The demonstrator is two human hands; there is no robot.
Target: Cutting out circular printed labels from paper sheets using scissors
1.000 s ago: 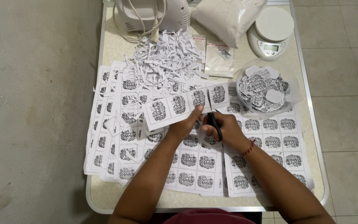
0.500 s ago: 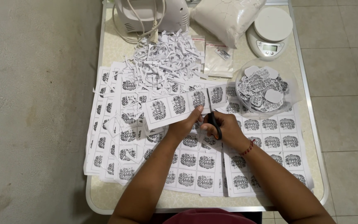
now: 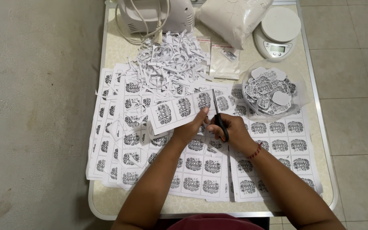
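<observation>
- A strip of white paper printed with three dark round label designs (image 3: 177, 111) is pinched at its right end by the left hand (image 3: 191, 127), thumb on top and fingers underneath; the strip is held tilted just above the sheets near the middle of the table.
- A pair of black-handled scissors (image 3: 218, 115) is gripped by the right hand (image 3: 230, 130), the fingers closed through the handles; the blades point toward the far edge of the table and are set against the right end of the strip, beside the left thumb.
- A red cord bracelet (image 3: 255, 150) is worn on the right wrist.
- Uncut white sheets of printed labels (image 3: 201, 168) are spread in overlapping layers over most of the cream table (image 3: 107, 200), from the left edge to the right edge and down to the near edge.
- A heap of narrow white paper offcuts (image 3: 169, 64) is piled behind the strip, toward the far edge.
- A clear round plastic container of cut-out labels (image 3: 269, 90) is placed near the right edge, just beyond the right hand.
- A white round digital kitchen scale (image 3: 277, 32) is seen at the far right corner, with a clear bag of white powder (image 3: 231, 17) beside it.
- A white appliance with a coiled cord (image 3: 154, 15) is set at the far left corner.
</observation>
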